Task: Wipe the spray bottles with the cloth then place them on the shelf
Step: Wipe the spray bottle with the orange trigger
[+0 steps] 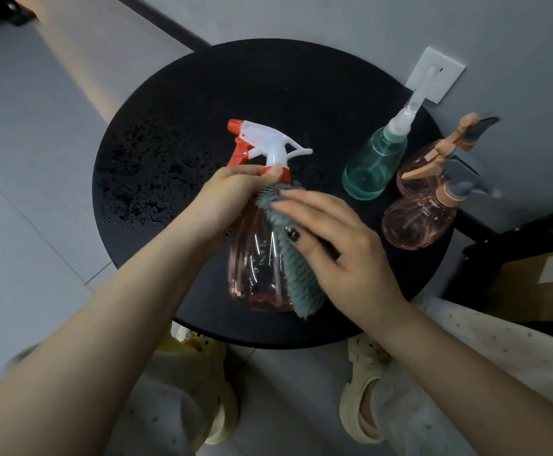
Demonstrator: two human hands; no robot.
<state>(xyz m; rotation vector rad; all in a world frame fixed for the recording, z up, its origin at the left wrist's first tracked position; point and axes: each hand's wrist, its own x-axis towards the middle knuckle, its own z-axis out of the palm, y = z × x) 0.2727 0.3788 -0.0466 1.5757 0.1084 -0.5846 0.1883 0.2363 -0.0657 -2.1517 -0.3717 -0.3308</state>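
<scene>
My left hand (232, 195) grips the neck of a clear pink spray bottle (255, 268) with a white and orange trigger head, held above the round black table (176, 103). My right hand (331, 245) presses a grey-green cloth (296, 274) against the bottle's right side, fingers lying straight over the cloth and thumb under it. On the table's right side stand a teal bottle (372, 166) with a clear cap and two small pink bottles (416, 222) (423, 166) with tan and grey triggers.
Water drops lie on the table's left part (137, 185). A white wall socket (436, 74) sits behind the teal bottle. A black shelf frame (505, 222) and a cardboard box (538, 281) stand at the right. My feet in pale sandals are under the table's near edge.
</scene>
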